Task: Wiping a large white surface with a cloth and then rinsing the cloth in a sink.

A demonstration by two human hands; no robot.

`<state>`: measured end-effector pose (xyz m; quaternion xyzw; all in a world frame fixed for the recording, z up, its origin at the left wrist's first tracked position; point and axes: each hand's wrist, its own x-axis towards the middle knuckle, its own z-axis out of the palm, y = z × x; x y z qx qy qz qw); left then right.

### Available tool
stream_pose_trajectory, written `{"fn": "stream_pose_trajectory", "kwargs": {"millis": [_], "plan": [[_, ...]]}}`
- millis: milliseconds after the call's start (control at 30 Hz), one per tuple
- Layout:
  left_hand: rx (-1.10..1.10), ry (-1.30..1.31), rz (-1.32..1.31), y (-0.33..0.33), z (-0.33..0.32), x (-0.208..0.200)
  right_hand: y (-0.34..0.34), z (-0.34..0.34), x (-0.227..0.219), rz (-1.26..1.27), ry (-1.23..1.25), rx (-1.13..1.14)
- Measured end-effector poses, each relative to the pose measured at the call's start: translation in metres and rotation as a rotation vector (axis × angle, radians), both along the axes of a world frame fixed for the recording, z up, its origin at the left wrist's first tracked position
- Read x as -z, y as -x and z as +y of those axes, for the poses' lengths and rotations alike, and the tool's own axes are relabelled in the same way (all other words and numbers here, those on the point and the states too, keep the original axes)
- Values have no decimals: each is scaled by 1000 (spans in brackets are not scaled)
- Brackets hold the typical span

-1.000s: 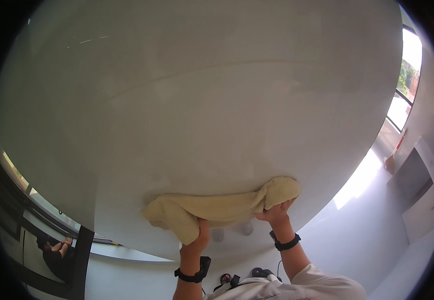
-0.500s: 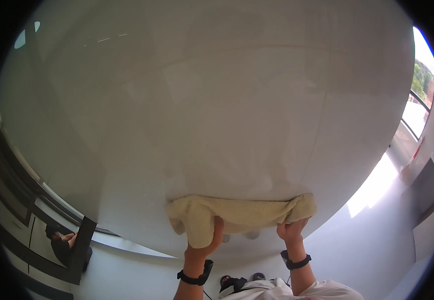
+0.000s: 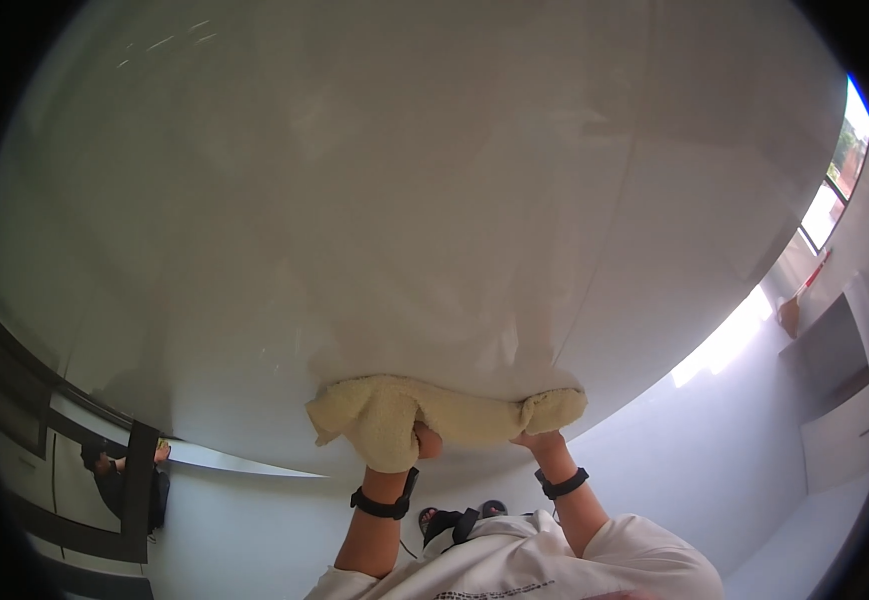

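Note:
A cream-yellow towel [image 3: 465,415] lies bunched lengthwise against a large pale glossy surface [image 3: 405,220]. My left hand [image 3: 428,441] grips its left part; a thick fold drapes over the hand, so only a bit of it shows. At the other end my right hand [image 3: 542,443] is closed on the towel's lower edge, its fingertips tucked under the cloth. Between the hands the towel stretches in one band. Both wrists wear black straps.
Another person [image 3: 113,480] in dark clothes is at the far left, partly behind a dark frame [image 3: 135,490]. On the right stand a broom [image 3: 793,312], a grey cabinet [image 3: 840,350] and a window [image 3: 835,195]. My feet [image 3: 460,513] are on the pale floor [image 3: 255,530].
In the picture, my hands and the towel have shifted left and slightly up, while the whole view has moved too. The other person's arm now reaches out toward the glossy surface.

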<state>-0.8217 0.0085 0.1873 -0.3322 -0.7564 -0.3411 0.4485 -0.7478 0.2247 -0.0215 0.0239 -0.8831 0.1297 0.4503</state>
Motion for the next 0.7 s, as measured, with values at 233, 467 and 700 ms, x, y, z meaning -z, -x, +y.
{"fn": "stream_pose_trajectory", "kwargs": {"millis": [233, 467, 700], "plan": [[-74, 61, 147, 24, -44, -19, -18, -5, -181, 260, 126, 56], [-64, 133, 10, 26, -53, 16, -2, -14, -220, 629, 396, 66], [-39, 178, -34, 25, -16, 46, 5, -16, -195, 483, 211, 34]]}}
